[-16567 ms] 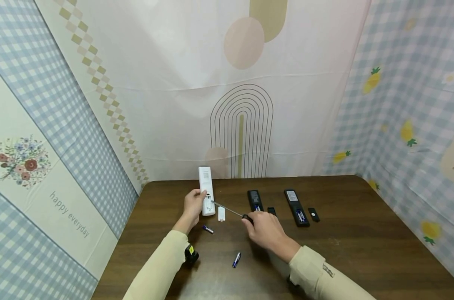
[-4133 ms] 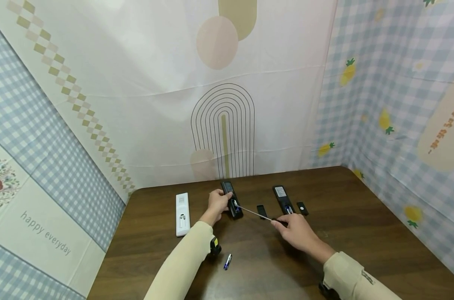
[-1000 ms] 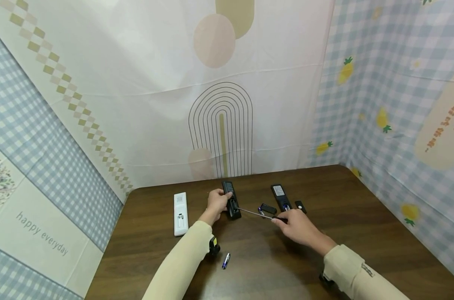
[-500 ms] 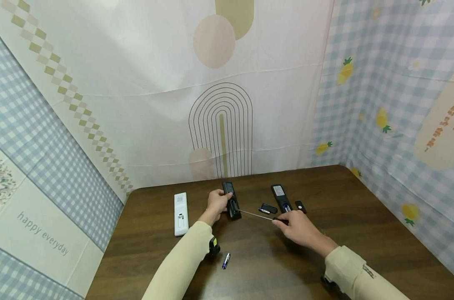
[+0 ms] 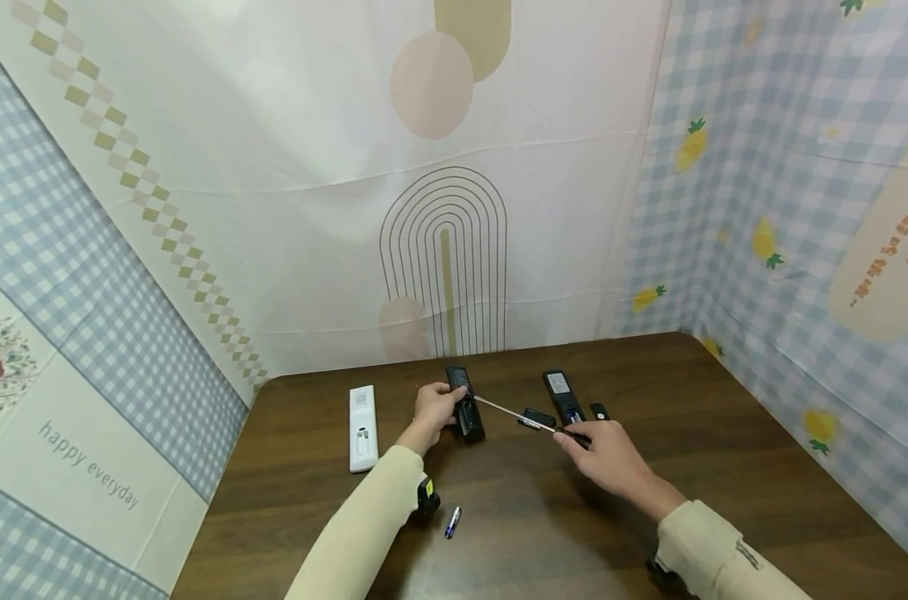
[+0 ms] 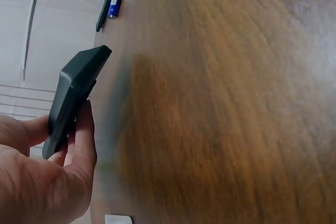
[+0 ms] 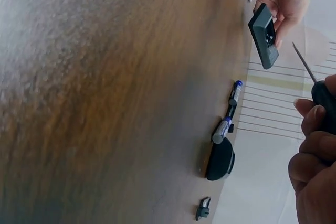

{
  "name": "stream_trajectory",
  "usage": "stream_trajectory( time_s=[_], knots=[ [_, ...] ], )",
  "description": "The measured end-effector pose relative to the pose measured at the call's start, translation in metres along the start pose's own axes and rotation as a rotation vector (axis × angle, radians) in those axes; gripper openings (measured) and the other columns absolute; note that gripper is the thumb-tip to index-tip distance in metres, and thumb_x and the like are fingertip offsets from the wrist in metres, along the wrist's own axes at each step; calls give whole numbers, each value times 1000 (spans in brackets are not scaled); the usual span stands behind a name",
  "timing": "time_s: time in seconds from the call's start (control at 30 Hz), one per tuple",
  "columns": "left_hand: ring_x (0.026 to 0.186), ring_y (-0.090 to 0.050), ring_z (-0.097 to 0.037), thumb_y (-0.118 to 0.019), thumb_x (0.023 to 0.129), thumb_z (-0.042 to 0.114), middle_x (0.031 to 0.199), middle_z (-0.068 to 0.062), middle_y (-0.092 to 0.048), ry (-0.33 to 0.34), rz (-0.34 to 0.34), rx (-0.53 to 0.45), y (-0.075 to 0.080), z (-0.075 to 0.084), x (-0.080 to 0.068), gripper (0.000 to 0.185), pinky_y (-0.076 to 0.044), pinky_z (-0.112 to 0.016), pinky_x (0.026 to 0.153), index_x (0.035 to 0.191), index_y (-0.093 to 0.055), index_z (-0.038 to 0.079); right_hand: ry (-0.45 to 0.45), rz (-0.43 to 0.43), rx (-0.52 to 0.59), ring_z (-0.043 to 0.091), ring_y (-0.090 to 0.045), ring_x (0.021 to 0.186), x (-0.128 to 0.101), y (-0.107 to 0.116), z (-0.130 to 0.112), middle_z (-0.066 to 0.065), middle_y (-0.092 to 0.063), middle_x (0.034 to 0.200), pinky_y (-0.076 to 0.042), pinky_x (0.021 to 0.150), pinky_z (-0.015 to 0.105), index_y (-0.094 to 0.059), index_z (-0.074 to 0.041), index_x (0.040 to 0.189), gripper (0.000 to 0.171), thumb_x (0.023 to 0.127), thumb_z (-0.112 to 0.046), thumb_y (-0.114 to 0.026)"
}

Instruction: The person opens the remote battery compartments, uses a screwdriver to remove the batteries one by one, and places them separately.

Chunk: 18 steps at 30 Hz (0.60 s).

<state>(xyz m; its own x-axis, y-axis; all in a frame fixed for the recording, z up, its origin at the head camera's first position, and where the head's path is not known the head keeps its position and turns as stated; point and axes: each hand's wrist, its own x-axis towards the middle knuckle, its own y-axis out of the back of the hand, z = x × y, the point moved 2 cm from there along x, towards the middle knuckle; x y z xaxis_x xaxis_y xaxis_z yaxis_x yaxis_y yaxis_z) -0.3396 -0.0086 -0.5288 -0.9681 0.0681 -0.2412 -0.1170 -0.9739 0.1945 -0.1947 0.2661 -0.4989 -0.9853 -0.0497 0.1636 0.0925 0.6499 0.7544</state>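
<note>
My left hand (image 5: 433,408) grips a black remote control (image 5: 469,418) by its side, thumb on top, back face up. In the right wrist view the remote (image 7: 263,36) is tilted above the table, and its open compartment looks dark. My right hand (image 5: 611,457) holds a screwdriver (image 5: 517,414) by its black handle. In the right wrist view the screwdriver's thin shaft (image 7: 304,62) ends in the air, apart from the remote. Batteries (image 7: 236,93) lie beside a black battery cover (image 5: 539,416) between the two black remotes.
A white remote (image 5: 363,429) lies at left with its compartment uncovered. Another black remote (image 5: 564,396), batteries inside, lies at right beside its small cover (image 5: 599,412). One loose battery (image 5: 454,522) lies near the front. Patterned cloths hang behind the table (image 5: 544,533).
Earlier my left hand held the white remote; now it holds a black one. The battery seen in its compartment has come out beside the cover. The screwdriver tip has just lifted out, away from the compartment.
</note>
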Motion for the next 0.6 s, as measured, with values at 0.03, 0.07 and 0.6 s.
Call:
stream_trajectory(
  time_s=[0.03,0.07,0.6],
  knots=[
    [90,-76,-23,-70,105,30,129,-21,-71,-1,0,4,0,0,-1,45,-63,-38,84,138,-64,0,12,20,-2,4,-45,53,-1,2,0,-1,-72,74,-41,52,23,-83,-9,110,28,104,-35,-71],
    [90,-76,-22,-70,105,30,128,-21,-71,-7,-4,2,-1,1,-1,45,-64,-39,85,137,-64,-1,20,43,-1,4,-46,54,-1,4,0,-3,-73,75,-41,52,22,-83,-10,109,27,103,-33,-72],
    [77,-68,-18,-74,102,24,102,-10,-64,-11,-26,150,-22,0,-13,27,-63,-30,69,87,-59,8,39,143,4,2,-44,53,-13,18,7,-6,-68,72,-39,49,23,-82,-10,103,25,104,-33,-72]
  ],
)
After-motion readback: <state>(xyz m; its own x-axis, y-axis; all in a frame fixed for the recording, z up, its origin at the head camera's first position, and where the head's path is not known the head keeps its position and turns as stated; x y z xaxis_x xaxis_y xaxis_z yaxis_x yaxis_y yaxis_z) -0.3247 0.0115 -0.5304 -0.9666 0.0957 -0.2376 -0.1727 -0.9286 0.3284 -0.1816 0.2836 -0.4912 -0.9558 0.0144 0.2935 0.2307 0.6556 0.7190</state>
